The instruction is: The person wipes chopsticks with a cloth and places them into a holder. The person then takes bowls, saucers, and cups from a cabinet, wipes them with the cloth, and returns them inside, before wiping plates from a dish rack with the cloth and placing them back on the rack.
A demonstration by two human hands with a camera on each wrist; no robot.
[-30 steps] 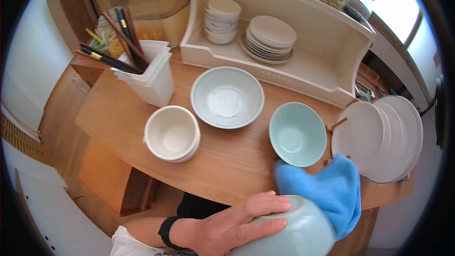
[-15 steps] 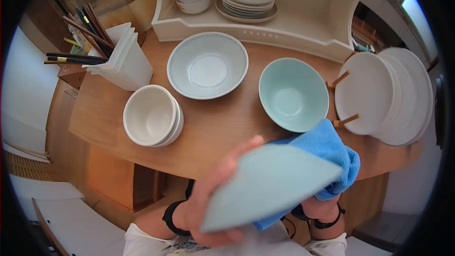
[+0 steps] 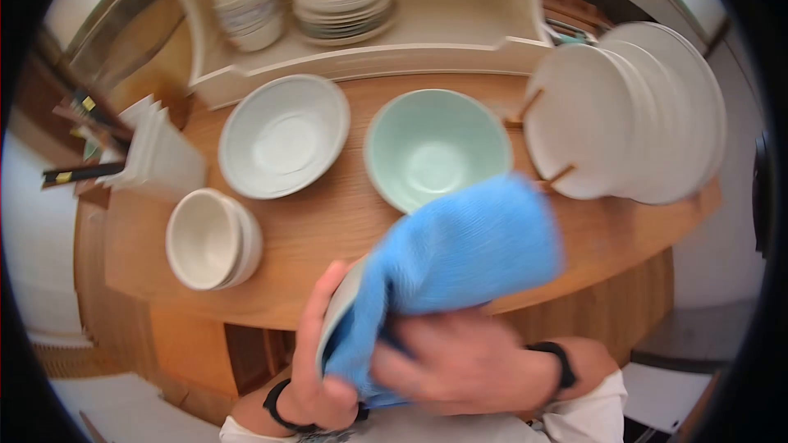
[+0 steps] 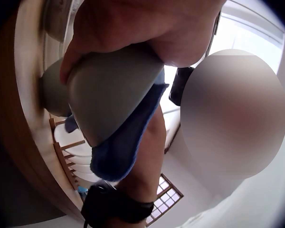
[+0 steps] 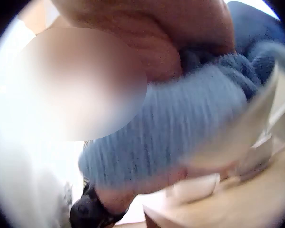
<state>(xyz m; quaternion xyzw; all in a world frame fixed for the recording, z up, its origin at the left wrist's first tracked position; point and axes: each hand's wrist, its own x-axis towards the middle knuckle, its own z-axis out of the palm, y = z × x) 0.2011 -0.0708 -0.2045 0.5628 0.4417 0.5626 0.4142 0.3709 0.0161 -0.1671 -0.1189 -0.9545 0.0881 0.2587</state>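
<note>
A pale bowl [image 4: 109, 90] is tilted on its side above the table's front edge; my left hand [image 3: 316, 361] grips it, thumb and fingers round its rim. The blue cloth [image 3: 468, 246] lies against the inside of the bowl and hangs over its rim. My right hand [image 3: 464, 361], blurred, holds the cloth at the bowl's opening, its fingertips partly hidden in the folds. In the right wrist view the cloth [image 5: 156, 133] hangs below the right hand [image 5: 171, 33]. Behind the cloth stands a mint-green bowl [image 3: 435, 148].
A wide pale bowl [image 3: 285, 135], stacked white cups [image 3: 205, 238] and a white holder [image 3: 168, 156] with chopsticks stand on the left of the table [image 3: 328, 230]. Plates [image 3: 583, 123] stand in a wooden rack at the right. A cream shelf [image 3: 460, 25] at the back holds bowls and plates.
The held bowl has turned from bottom-up to on its side, its opening towards the right hand. The right hand has come into view with the cloth, now at the bowl's inside. The view has shifted right.
</note>
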